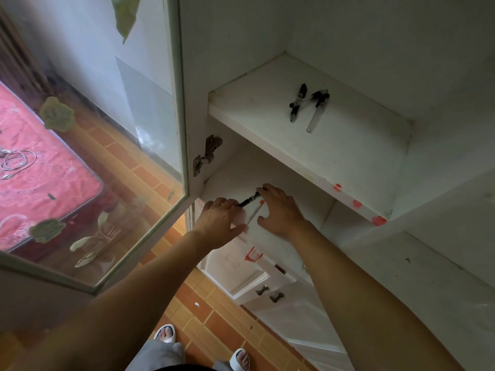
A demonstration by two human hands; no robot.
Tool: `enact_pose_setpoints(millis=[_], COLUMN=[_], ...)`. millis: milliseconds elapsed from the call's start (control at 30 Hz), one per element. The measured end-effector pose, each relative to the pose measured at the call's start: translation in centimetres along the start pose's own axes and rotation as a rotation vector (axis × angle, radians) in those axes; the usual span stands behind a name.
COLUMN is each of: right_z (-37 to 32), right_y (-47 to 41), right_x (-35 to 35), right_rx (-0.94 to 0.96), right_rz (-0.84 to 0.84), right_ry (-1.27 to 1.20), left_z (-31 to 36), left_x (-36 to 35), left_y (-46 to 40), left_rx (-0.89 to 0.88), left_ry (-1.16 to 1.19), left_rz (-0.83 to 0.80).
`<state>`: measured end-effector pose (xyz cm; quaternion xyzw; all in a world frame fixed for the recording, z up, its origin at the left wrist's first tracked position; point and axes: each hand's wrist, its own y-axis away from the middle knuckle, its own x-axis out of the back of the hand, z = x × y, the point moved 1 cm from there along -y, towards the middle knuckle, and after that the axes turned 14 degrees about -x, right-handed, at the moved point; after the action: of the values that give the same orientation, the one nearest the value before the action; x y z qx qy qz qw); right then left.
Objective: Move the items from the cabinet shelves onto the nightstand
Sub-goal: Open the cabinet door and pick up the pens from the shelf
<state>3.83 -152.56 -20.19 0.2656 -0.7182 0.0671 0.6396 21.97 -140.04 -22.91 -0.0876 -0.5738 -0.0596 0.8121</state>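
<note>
Both hands reach into the lower shelf (pixel 292 188) of an open white cabinet (pixel 442 162). The left hand (pixel 218 219) lies near the shelf's front left corner, knuckles up, its fingers curled over the near end of a black pen (pixel 249 200); whether it truly grips the pen I cannot tell. The right hand (pixel 281 210) is just beside it, fingers spread and bent, fingertips at the pen's far end, thumb held out toward the left hand. How firmly it holds the pen cannot be told either. A white pen (pixel 254 213) with a red tip lies on the shelf between the two hands, slanting toward the front edge, its lower end close to the left thumb.

On the upper shelf (pixel 348 145), toward its back and well away from the front edge, lies a small heap of pens (pixel 308 105): dark-capped ones crossed over each other and a clear one pointing at the front. Red marks (pixel 357 203) dot that shelf's front edge toward its right end.

The glass door (pixel 88 145) stands open at the left, with pale green leaf stickers on the pane and a metal hinge (pixel 207 155) at the cabinet's side. Through the glass shows a pink bed cover (pixel 40 167) with a white cable coiled on it. Below the shelves are white doors with dark handles (pixel 269 293), and the orange tile floor (pixel 203 317) carries the person's feet in white slippers (pixel 166 333).
</note>
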Motion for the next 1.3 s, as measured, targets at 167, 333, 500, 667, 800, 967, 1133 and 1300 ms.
enact_pose_setpoints(millis=[167, 333, 500, 667, 800, 967, 1133, 1300], right_z=[0.4, 0.3, 0.2, 0.2, 0.5, 0.9, 0.9, 1.2], right_y=[-0.8, -0.7, 0.5, 1.6, 2.4, 3.4, 3.9, 4.4], right_x=[-0.1, -0.5, -1.4, -2.0, -2.4, -2.7, -2.6, -2.2], right_rx=[0.0, 0.003, 0.005, -0.006, -0.028, -0.039, -0.061, -0.112], right_rz=[-0.033, 0.058, 0.096, 0.076, 0.04, 0.03, -0.01, -0.077], right_ry=[-0.007, -0.002, -0.07, -0.135, -0.193, -0.21, -0.251, -0.327], left_z=[0.2, 0.2, 0.0, 0.1, -0.2, -0.1, 0.5, 1.4], left_x=[0.2, -0.1, -0.2, -0.5, -0.6, -0.3, -0.5, -0.5], left_y=[-1.3, -0.9, -0.8, -0.9, -0.4, 0.3, -0.2, -0.5], left_rx=[0.04, 0.045, 0.063, 0.041, 0.02, 0.012, -0.024, -0.061], left_ry=[0.04, 0.039, 0.058, 0.066, 0.099, 0.11, 0.118, 0.092], left_rz=[0.034, 0.126, 0.151, 0.189, 0.208, 0.203, 0.153, 0.126])
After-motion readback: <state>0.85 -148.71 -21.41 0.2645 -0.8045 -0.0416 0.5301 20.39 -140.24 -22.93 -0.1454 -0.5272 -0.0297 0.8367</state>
